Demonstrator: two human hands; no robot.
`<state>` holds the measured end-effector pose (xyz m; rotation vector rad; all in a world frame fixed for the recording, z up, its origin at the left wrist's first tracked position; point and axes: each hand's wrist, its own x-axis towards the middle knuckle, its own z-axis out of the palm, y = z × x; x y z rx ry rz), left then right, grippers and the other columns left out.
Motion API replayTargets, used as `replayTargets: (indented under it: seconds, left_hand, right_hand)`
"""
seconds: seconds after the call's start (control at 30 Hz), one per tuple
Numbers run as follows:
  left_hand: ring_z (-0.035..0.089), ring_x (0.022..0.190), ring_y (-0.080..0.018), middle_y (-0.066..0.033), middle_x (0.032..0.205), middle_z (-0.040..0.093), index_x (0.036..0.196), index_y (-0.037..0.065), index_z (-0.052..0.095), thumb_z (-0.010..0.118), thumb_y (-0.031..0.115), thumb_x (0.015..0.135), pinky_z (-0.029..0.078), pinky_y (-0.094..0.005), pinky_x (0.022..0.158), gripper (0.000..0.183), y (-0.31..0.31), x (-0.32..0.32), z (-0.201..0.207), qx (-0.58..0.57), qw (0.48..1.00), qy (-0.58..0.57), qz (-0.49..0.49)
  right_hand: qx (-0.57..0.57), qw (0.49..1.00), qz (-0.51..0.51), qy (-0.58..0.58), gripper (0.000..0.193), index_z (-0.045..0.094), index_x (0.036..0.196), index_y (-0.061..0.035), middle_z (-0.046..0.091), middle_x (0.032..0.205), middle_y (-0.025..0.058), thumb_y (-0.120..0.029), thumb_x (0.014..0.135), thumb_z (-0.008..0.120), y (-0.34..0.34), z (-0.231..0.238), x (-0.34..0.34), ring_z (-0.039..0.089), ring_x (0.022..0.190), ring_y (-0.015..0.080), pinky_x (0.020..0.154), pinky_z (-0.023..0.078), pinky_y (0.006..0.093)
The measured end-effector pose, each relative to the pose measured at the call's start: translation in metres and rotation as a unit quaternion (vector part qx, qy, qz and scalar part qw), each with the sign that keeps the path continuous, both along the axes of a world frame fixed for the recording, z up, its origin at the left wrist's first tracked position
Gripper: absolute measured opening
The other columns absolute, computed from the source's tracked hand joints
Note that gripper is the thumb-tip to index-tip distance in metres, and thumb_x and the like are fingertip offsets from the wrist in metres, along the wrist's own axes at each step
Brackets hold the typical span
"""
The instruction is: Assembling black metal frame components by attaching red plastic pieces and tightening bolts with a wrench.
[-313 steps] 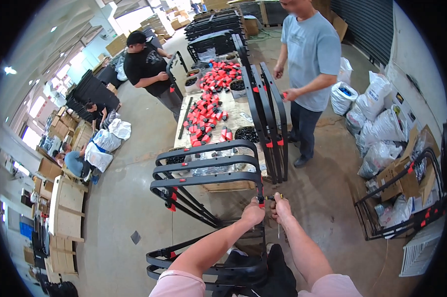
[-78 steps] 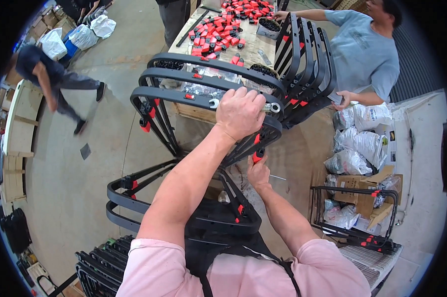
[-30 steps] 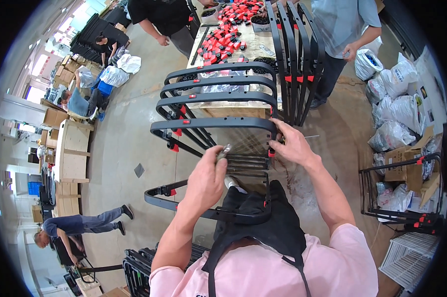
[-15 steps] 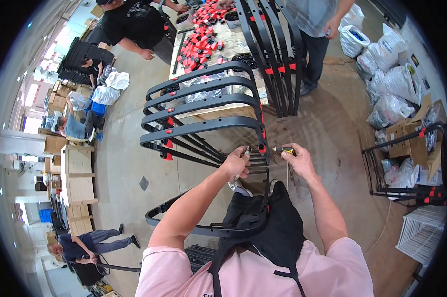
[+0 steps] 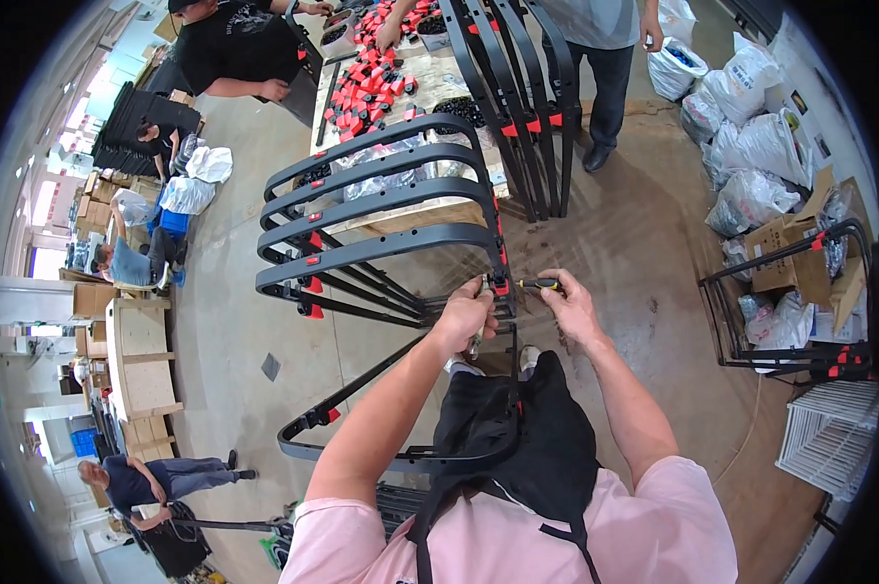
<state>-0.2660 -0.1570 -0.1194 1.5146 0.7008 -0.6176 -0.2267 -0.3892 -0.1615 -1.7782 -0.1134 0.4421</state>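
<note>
The left hand (image 5: 465,317) closes round a wrench (image 5: 475,345), hiding its middle; how its upper end meets the frame (image 5: 391,251) cannot be made out. The right hand (image 5: 570,306) pinches the screwdriver (image 5: 548,284) by its handle, shaft pointing left at the frame's red fitting (image 5: 501,289), between the two grips; the tip's seating is too small to tell. Both forearms reach forward, converging. The frame's bar arches beyond the left grip.

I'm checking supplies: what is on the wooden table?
Red-and-black pieces, containers of black parts, and clear plastic bags. What black frames cover at its near end can't be seen.
</note>
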Motion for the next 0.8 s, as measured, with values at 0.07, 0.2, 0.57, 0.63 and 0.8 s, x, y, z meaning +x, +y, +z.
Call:
replayTargets:
  seconds: [0.07,0.2,0.57,0.63,0.8]
  left_hand:
    - [0.063,0.078,-0.0151,-0.0056,0.105,0.06,0.16,0.008,0.037,0.052,0.021,0.109,0.058,-0.0326,0.062,0.055,-0.005,0.001,0.0,0.004,1.0,0.0,0.002]
    - [0.063,0.076,-0.015,-0.006,0.104,0.061,0.165,0.01,0.03,0.053,0.021,0.109,0.057,-0.0318,0.061,0.062,-0.006,-0.001,-0.003,0.01,1.0,-0.018,0.003]
    - [0.063,0.071,-0.0152,-0.0063,0.101,0.06,0.165,0.011,0.03,0.052,0.018,0.107,0.057,-0.0323,0.057,0.063,-0.015,0.004,-0.001,-0.002,1.0,-0.012,0.026]
    - [0.063,0.07,-0.0152,-0.0059,0.1,0.06,0.165,0.012,0.03,0.052,0.018,0.107,0.057,-0.032,0.057,0.063,-0.015,0.004,-0.001,-0.006,0.999,-0.01,0.031]
    - [0.061,0.066,-0.0142,-0.0047,0.095,0.059,0.166,0.015,0.031,0.051,0.016,0.107,0.054,-0.031,0.053,0.062,-0.017,0.005,-0.005,-0.003,1.0,-0.018,0.022]
  right_hand:
    - [0.007,1.0,-0.003,-0.011,0.029,0.066,0.126,-0.0062,0.069,0.1,0.005,-0.004,0.097,0.066,0.001,-0.009,0.004,0.065,0.095,0.0133,0.086,0.053,0.0316]
    - [0.015,0.998,0.0,-0.065,0.029,0.066,0.126,-0.0069,0.068,0.104,0.0034,-0.003,0.098,0.065,0.008,-0.021,0.012,0.064,0.096,0.012,0.087,0.052,0.0294]
    - [0.034,0.997,0.039,-0.057,0.028,0.066,0.126,-0.0058,0.068,0.111,0.0034,0.0,0.098,0.063,0.011,-0.029,0.026,0.061,0.103,0.0136,0.094,0.049,0.0304]
    - [0.03,0.996,0.048,-0.065,0.032,0.065,0.127,-0.007,0.07,0.111,0.0048,0.001,0.096,0.062,0.009,-0.034,0.028,0.065,0.103,0.0155,0.093,0.051,0.0324]
    - [0.028,0.976,0.061,-0.207,0.034,0.063,0.127,-0.0069,0.072,0.121,0.0104,0.0,0.094,0.064,0.008,-0.042,0.033,0.068,0.113,0.0265,0.097,0.052,0.0392]
